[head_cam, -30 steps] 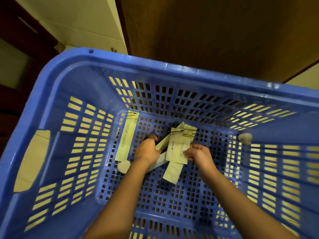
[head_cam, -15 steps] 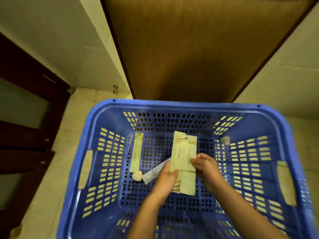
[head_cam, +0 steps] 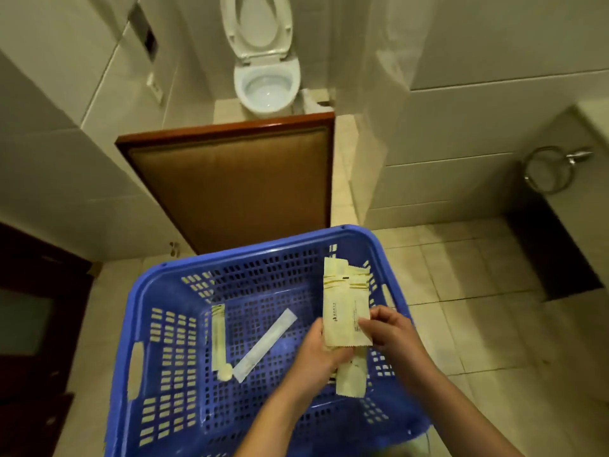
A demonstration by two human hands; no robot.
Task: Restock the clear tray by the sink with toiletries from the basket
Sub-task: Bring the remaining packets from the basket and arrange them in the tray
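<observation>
A blue perforated basket (head_cam: 171,324) stands on the tiled floor below me. Both hands hold a stack of pale yellow toiletry packets (head_cam: 342,301) above the basket's right side. My left hand (head_cam: 316,354) grips the stack from the left and below. My right hand (head_cam: 385,328) pinches its lower right edge. On the basket's floor lie a long yellow packet (head_cam: 218,338), a white packet (head_cam: 265,344) set diagonally, and a small round pale item (head_cam: 225,372). The clear tray and the sink are out of view.
An open brown wooden door (head_cam: 237,186) stands just beyond the basket. Behind it sits a white toilet (head_cam: 265,80) with its lid up. A chrome towel ring (head_cam: 548,171) hangs on the right wall under a counter edge. Dark wood panelling lines the left.
My hands lifted the stack of packets up from the basket floor and to the right. My view rose and pulled back, so the door, toilet and floor appear.
</observation>
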